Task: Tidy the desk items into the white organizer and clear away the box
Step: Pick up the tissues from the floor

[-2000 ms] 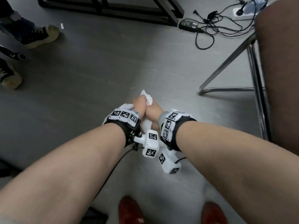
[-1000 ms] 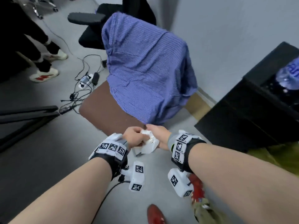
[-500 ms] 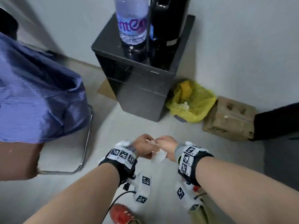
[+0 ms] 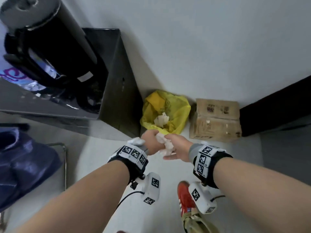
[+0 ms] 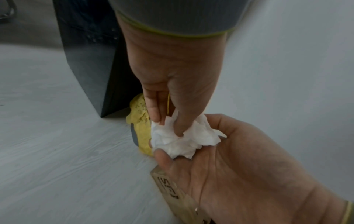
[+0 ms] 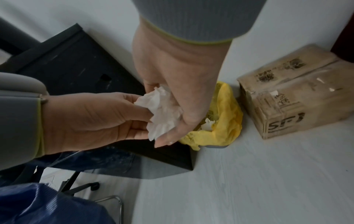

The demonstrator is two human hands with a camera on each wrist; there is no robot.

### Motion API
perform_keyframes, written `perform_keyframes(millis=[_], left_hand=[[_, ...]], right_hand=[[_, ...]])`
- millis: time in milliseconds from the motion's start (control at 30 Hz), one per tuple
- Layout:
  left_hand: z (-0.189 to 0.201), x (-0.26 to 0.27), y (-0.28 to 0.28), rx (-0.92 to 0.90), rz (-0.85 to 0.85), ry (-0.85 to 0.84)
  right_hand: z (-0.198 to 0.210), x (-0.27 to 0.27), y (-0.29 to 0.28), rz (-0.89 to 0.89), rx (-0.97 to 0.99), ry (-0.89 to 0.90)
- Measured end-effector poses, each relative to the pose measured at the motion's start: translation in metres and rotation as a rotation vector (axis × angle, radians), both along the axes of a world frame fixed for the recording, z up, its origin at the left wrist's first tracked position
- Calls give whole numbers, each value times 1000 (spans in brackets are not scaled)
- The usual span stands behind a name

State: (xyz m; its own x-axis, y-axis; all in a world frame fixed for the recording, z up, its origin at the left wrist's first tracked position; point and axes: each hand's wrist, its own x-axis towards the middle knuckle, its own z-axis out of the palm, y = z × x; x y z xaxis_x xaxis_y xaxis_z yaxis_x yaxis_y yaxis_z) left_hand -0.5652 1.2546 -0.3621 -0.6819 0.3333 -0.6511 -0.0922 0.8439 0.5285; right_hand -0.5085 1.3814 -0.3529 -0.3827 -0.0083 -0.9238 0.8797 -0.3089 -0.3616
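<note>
Blue striped cloth [image 4: 25,167]: far left, draped over a metal-framed chair, low in the head view.
Black cabinet [image 4: 116,84]: left of centre against the white wall; a black appliance and a water bottle with purple lettering stand on top, both blurred.
Left hand [image 4: 149,143]: above the floor in front of the cabinet's corner, fingers curled round the crumpled white tissue [image 4: 164,144]; marker-covered wrist cuff behind it.
Tissue position: bunched between both hands, held in the air just short of the bin's near rim.
Right hand [image 4: 176,148]: touching the left, fingers and thumb pinching the same wad from the other side.
Yellow-lined waste bin [image 4: 176,111]: on the floor just beyond the hands, between cabinet and box; pale paper scraps lie inside.
Cardboard box [image 4: 217,121]: right of the bin, taped shut, on the floor against the wall, "SF" printed on its side.
Red shoe [image 4: 186,195]: below the right wrist.
</note>
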Motion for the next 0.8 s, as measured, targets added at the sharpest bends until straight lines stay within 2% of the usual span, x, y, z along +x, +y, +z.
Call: perform_keyframes(millis=[33, 167, 233, 367, 633, 800], left_hand=[[-5, -9, 4, 40, 7, -32], [-11, -53, 39, 50, 110, 43], [-16, -63, 46, 69, 189, 45], [-34, -80, 47, -41, 348, -6], [-65, -82, 34, -92, 367, -89], [-69, -85, 32, -97, 366, -110]], right_hand=[[-3, -8, 9, -3, -28, 5], [-15, -50, 43, 13, -43, 59], [-28, -69, 52, -26, 43, 76], [-54, -104, 64, -32, 312, 108], [-75, -131, 67, -40, 422, 136], [-88, -137, 68, 104, 473, 146]])
